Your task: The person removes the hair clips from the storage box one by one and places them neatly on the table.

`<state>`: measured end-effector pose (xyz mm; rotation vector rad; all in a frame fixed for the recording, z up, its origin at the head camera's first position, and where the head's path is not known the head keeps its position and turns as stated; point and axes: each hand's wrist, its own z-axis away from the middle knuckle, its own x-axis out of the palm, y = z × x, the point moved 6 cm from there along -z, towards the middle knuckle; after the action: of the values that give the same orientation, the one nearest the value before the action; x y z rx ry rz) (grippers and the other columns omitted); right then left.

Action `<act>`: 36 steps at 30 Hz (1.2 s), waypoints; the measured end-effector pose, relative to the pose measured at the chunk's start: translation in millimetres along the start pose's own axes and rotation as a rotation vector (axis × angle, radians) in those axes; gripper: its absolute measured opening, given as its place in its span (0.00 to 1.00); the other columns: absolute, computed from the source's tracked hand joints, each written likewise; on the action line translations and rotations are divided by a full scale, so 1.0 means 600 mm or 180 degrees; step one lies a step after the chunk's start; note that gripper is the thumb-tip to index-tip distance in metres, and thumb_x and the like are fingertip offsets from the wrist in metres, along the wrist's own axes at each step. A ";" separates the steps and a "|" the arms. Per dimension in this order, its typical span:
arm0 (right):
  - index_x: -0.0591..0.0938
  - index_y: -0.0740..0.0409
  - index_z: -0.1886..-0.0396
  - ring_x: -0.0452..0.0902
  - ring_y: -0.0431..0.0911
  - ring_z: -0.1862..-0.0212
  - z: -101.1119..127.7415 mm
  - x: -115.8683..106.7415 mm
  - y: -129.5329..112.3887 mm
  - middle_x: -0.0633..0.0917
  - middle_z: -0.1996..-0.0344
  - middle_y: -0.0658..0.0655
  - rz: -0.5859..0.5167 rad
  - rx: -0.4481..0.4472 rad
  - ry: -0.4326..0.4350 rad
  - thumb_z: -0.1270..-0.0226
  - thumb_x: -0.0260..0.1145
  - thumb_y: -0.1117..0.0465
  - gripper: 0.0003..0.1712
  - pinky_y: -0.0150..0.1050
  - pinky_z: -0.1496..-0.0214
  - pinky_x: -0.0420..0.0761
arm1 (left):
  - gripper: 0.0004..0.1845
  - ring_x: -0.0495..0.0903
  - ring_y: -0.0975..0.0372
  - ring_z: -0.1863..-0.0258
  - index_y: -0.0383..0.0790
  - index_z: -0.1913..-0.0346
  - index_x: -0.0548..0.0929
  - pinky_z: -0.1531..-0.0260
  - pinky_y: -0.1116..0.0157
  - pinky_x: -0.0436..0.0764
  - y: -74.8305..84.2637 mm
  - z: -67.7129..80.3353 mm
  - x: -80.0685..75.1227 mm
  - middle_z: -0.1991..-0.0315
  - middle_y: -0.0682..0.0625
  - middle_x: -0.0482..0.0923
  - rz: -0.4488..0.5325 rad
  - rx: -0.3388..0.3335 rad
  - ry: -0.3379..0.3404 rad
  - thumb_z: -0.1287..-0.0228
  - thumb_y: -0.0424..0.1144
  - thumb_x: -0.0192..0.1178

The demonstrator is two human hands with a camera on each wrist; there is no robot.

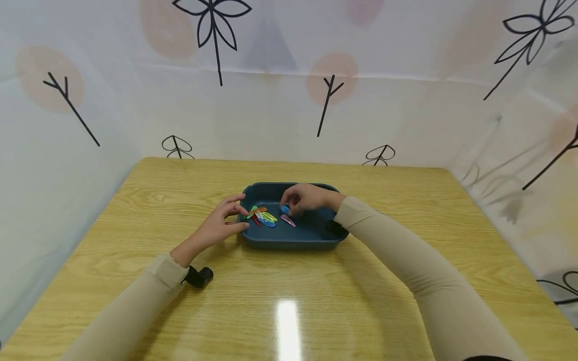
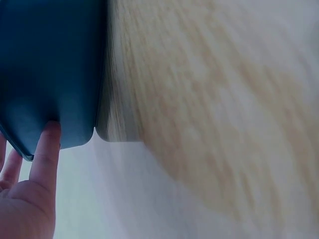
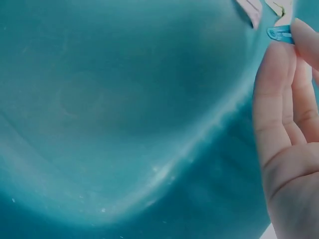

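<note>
My right hand (image 1: 307,197) is over the inside of a dark blue tray (image 1: 293,245). Thumb and forefinger pinch a blue snap hair clip (image 3: 279,34), its rounded end sticking out. Just below that clip, a pink hair clip (image 1: 287,220) lies on the tray floor. At the tray's left end is my left hand (image 1: 217,224), fingers spread and mostly straight at the rim. In the left wrist view its thumb (image 2: 46,158) presses the tray's outer wall. Close to those fingertips lies a loose pile of hair clips (image 1: 264,216) in green, orange, yellow, blue and red.
The tray stands on a wooden table (image 1: 235,306) with a light reflection near the front. Behind it hangs a pale cloth (image 1: 266,115) printed with flowers and twigs. A black wrist camera (image 1: 198,277) sits under the left cuff.
</note>
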<state>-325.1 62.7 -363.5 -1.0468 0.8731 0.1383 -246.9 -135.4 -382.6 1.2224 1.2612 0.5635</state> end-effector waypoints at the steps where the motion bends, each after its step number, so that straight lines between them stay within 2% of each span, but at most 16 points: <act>1: 0.78 0.64 0.53 0.76 0.47 0.73 0.002 -0.002 -0.003 0.78 0.74 0.55 -0.0061 -0.0008 0.0035 0.38 0.63 0.70 0.13 0.38 0.68 0.79 | 0.13 0.63 0.44 0.38 0.27 0.56 0.75 0.45 0.52 0.71 0.000 0.000 0.001 0.30 0.45 0.52 0.0000 -0.0011 0.0000 0.40 0.32 0.62; 7: 0.76 0.66 0.50 0.76 0.50 0.72 0.015 -0.014 -0.023 0.77 0.74 0.57 -0.0285 -0.0135 0.0256 0.36 0.61 0.70 0.14 0.47 0.64 0.81 | 0.13 0.63 0.44 0.38 0.27 0.56 0.75 0.44 0.51 0.70 0.002 0.001 0.002 0.30 0.45 0.52 0.0012 -0.0034 0.0002 0.39 0.32 0.62; 12: 0.75 0.68 0.48 0.77 0.49 0.72 0.024 -0.024 -0.034 0.77 0.73 0.57 -0.0283 -0.0245 0.0427 0.35 0.61 0.69 0.16 0.49 0.63 0.80 | 0.13 0.62 0.43 0.38 0.26 0.56 0.75 0.44 0.50 0.70 0.003 0.002 0.003 0.30 0.45 0.52 0.0053 -0.0021 -0.0002 0.39 0.32 0.62; 18: 0.74 0.65 0.49 0.77 0.58 0.69 0.045 -0.040 -0.041 0.75 0.73 0.58 -0.0406 -0.0262 0.0700 0.35 0.61 0.68 0.16 0.53 0.62 0.80 | 0.13 0.61 0.43 0.38 0.27 0.55 0.75 0.44 0.50 0.70 0.003 0.003 0.002 0.30 0.45 0.51 0.0056 -0.0027 -0.0018 0.39 0.31 0.62; 21: 0.74 0.65 0.49 0.77 0.63 0.67 0.058 -0.048 -0.040 0.74 0.73 0.60 -0.0524 -0.0198 0.0833 0.35 0.61 0.68 0.16 0.55 0.60 0.79 | 0.13 0.60 0.43 0.37 0.26 0.55 0.75 0.44 0.50 0.70 0.004 0.005 0.001 0.30 0.44 0.51 0.0039 -0.0022 -0.0020 0.39 0.32 0.62; 30: 0.75 0.66 0.50 0.76 0.66 0.66 0.099 -0.071 -0.024 0.76 0.71 0.62 -0.0688 -0.0164 0.1226 0.37 0.63 0.70 0.16 0.58 0.60 0.79 | 0.14 0.60 0.43 0.37 0.27 0.55 0.75 0.44 0.49 0.69 0.004 0.006 0.001 0.30 0.45 0.51 0.0005 -0.0031 -0.0012 0.39 0.33 0.62; 36: 0.75 0.65 0.50 0.76 0.66 0.66 0.126 -0.080 -0.005 0.77 0.70 0.62 -0.0713 -0.0098 0.1376 0.37 0.63 0.68 0.16 0.56 0.61 0.79 | 0.13 0.60 0.43 0.37 0.28 0.55 0.75 0.44 0.49 0.70 0.006 0.005 0.003 0.30 0.46 0.51 0.0018 -0.0038 -0.0020 0.39 0.33 0.62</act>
<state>-313.1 135.9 -312.8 -1.2178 1.1347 -0.2737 -242.8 -133.7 -380.8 1.2173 1.2480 0.5701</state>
